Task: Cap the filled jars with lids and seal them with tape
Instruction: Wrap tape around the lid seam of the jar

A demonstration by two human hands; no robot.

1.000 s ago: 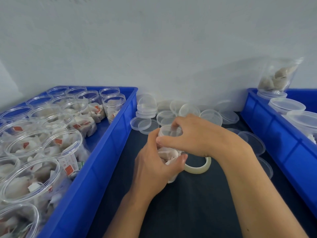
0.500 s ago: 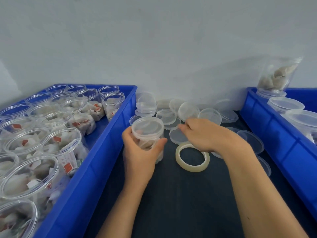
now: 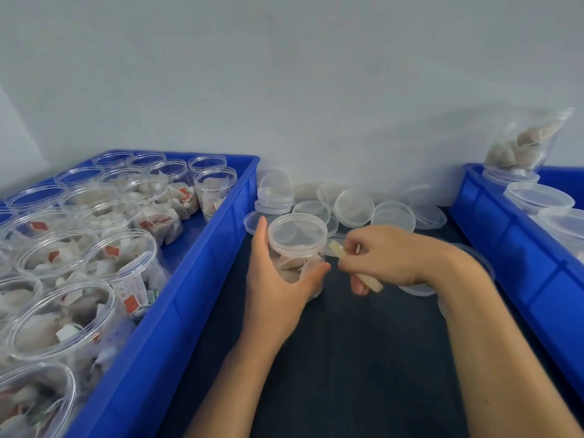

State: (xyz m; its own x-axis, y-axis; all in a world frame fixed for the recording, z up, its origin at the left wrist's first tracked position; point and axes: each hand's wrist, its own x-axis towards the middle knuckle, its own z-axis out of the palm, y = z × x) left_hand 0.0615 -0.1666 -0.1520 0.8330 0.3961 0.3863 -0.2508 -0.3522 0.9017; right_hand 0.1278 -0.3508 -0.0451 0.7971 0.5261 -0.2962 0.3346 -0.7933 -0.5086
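The left hand (image 3: 278, 289) wraps around a clear capped jar (image 3: 297, 251) near the middle of the dark bench (image 3: 347, 358), thumb on the near right side and fingers (image 3: 260, 238) curled behind its left wall, gripping it upright. A translucent lid (image 3: 297, 230) sits on the jar's mouth, and pale tea-bag-like packets show through the wall.

Just at 3 o'clock from the jar, the right hand (image 3: 382, 257) holds a roll of tape (image 3: 368, 281), its fingers closed around the ring so that only a yellowish edge shows above and below the knuckles; the upper edge lies close to the jar's lid rim, and whether it touches cannot be told because of blur.

At 12 o'clock beyond the jar, a scatter of loose clear lids (image 3: 354, 207) lies against the wall, some overlapping, with a short stack (image 3: 275, 197) at 11 o'clock. More lids peek out from under the right wrist.

At 9 o'clock, a blue crate (image 3: 196, 279) holds many open, uncapped jars (image 3: 123, 263) packed with white sachets bearing red tags. At 3 o'clock, a second blue crate (image 3: 521, 254) carries capped jars (image 3: 537, 197), and one filled jar (image 3: 524, 143) lies tilted on top at 2 o'clock
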